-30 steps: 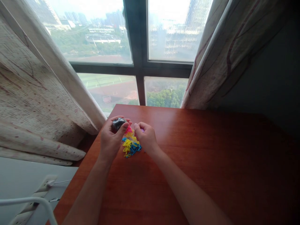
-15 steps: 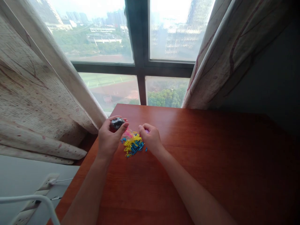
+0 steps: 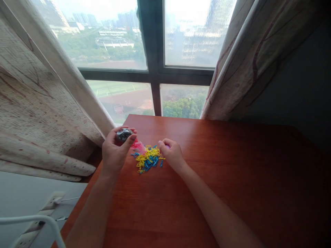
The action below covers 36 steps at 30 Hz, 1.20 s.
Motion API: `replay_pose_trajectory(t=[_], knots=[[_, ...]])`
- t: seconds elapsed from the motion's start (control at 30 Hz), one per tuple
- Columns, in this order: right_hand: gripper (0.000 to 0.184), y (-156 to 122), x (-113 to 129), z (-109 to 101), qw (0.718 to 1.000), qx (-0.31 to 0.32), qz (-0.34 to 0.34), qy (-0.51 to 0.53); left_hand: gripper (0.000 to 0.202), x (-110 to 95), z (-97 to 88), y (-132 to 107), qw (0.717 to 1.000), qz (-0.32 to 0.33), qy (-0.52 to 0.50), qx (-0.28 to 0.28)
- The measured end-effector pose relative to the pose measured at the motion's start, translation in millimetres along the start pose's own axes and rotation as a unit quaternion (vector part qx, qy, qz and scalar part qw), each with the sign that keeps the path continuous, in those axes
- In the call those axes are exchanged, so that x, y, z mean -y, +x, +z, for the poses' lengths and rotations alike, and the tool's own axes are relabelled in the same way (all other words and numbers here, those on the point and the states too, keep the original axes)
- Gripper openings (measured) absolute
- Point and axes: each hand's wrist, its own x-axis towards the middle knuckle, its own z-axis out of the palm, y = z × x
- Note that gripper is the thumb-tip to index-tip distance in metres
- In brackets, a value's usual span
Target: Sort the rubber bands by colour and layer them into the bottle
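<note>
My left hand (image 3: 116, 148) is wrapped round a clear container (image 3: 124, 134) with a shiny dark rounded end. The container is tilted, its see-through part pointing down to the right, with pink-red pieces showing inside. Below its lower end lies a loose heap of yellow and blue paper clips (image 3: 150, 160) on the table. Just right of the heap, my right hand (image 3: 172, 151) is closed on a small purple thing (image 3: 168, 147), mostly hidden by the fingers.
The brown wooden table (image 3: 219, 182) reaches up to a dark-framed window (image 3: 155, 74). A patterned curtain (image 3: 51, 93) hangs at the left and another curtain (image 3: 232, 72) at the right. At lower left are a power strip (image 3: 51, 203) and a white curved tube (image 3: 49, 220).
My left hand has shifted left with the container, showing more of its pink-filled part. My right hand has moved slightly right and down. More yellow clips show on the heap's right side.
</note>
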Motion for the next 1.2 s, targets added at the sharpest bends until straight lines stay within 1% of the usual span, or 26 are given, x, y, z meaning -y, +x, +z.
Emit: replay_pose_trajectory(t=[0.07,0.23,0.3,0.4,0.5,0.57,0.63,0.7,0.8,0.93,0.97,1.03,1.07,1.13,1.17,1.2], knots=[[0.037,1,-3,-5,1.000,0.000,-0.002,-0.020,0.048,-2,-0.4,1,1.000,-0.008,0.002,0.008],[0.035,3,-11,-13,0.995,0.008,-0.005,-0.096,0.051,-11,3.1,1,1.000,-0.001,-0.005,0.019],[0.029,3,-14,-15,0.993,0.010,-0.006,-0.114,0.049,-14,5.9,3,0.999,-0.011,0.008,0.036],[0.015,1,-15,-17,0.987,0.001,-0.010,-0.157,0.049,-14,11.3,9,0.998,-0.015,0.016,0.056],[0.016,-3,-12,-15,0.967,0.010,-0.025,-0.252,0.051,-13,17.1,15,0.998,-0.007,0.009,0.069],[0.017,-7,-8,-11,0.948,0.037,-0.041,-0.314,0.050,-12,20.1,18,0.996,-0.012,0.011,0.083],[0.019,-10,-4,-4,0.935,0.068,-0.057,-0.343,0.049,-12,21.3,20,0.996,-0.020,0.011,0.089],[0.018,-11,-1,2,0.935,0.095,-0.065,-0.336,0.051,-15,20.2,20,0.996,-0.017,0.003,0.082],[0.017,-10,-1,7,0.950,0.118,-0.060,-0.282,0.051,-19,15.4,19,0.997,-0.014,-0.004,0.070],[0.021,-8,-4,6,0.969,0.099,-0.055,-0.219,0.039,-15,11.2,13,0.999,0.008,0.001,0.032],[0.021,-8,-5,5,0.971,0.093,-0.053,-0.213,0.037,-13,10.9,12,0.999,0.005,0.008,0.034],[0.021,-8,-6,4,0.973,0.089,-0.049,-0.207,0.037,-7,10.2,10,0.998,-0.023,0.021,0.061],[0.020,-9,-6,4,0.973,0.091,-0.047,-0.205,0.038,-5,9.6,9,0.998,-0.027,0.012,0.057],[0.020,-9,-6,4,0.974,0.094,-0.047,-0.200,0.038,-3,7.9,8,0.999,-0.012,-0.017,0.033],[0.020,-9,-7,4,0.975,0.094,-0.046,-0.198,0.038,-3,7.3,7,0.999,-0.007,-0.019,0.029],[0.020,-9,-7,4,0.975,0.093,-0.045,-0.197,0.037,-4,7.1,7,0.999,-0.014,-0.011,0.040]])
